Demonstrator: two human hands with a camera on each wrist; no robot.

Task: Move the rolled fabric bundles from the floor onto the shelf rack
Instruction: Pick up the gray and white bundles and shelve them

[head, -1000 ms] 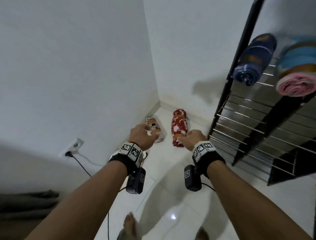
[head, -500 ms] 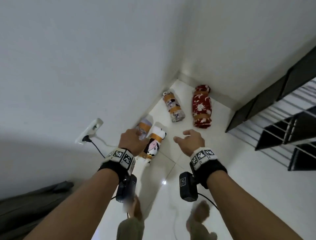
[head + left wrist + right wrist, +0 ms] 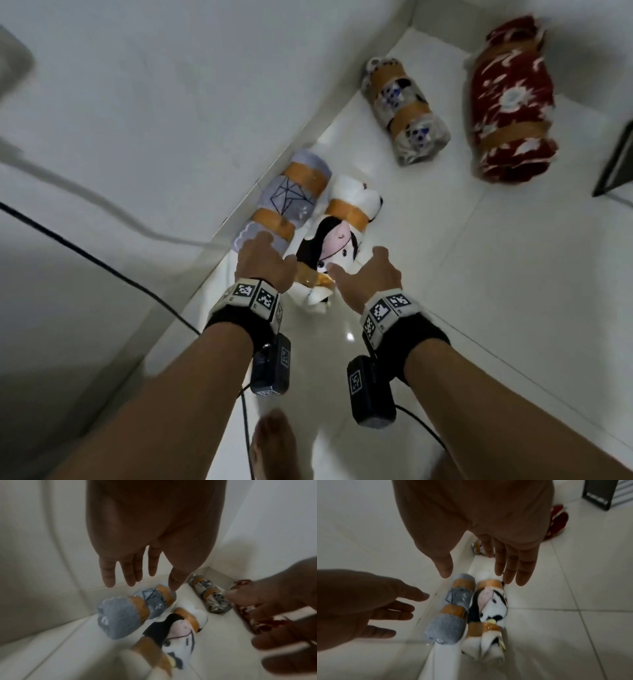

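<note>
White tiled floor (image 3: 479, 308) and wall (image 3: 137, 102) are seen meeting at a baseboard; 4 rolled bundles are left on the floor along it, so the task is judged not yet finished. Only a dark corner of the shelf rack (image 3: 613, 164) is caught at the right edge of the head view, well apart from both hands.

Red bundle (image 3: 510, 102) is laid farthest out, long axis running roughly toward the room corner. Patterned grey bundle (image 3: 406, 109) is laid just beside it, near parallel, closer to the wall. Both are taped with 2 tan bands, presumably to keep the rolls from unwinding.

Grey-blue bundle (image 3: 287, 198) is pushed against the baseboard, long axis parallel to the wall, near end pointed at the person. Cartoon-print bundle (image 3: 337, 240) is laid touching it on the open side, same heading.

Left hand (image 3: 263, 263) is held above the near end of the grey-blue bundle, fingers (image 3: 109, 574) straight and spread, nothing held. Right hand (image 3: 370, 277) is held over the cartoon-print bundle, fingers (image 3: 522, 566) extended, thumb apart, nothing held; contact cannot be confirmed. Both palms face down, judged a reach for this near pair, 1 roll per hand.

A black cable (image 3: 102, 263) is seen running along the wall at left.
</note>
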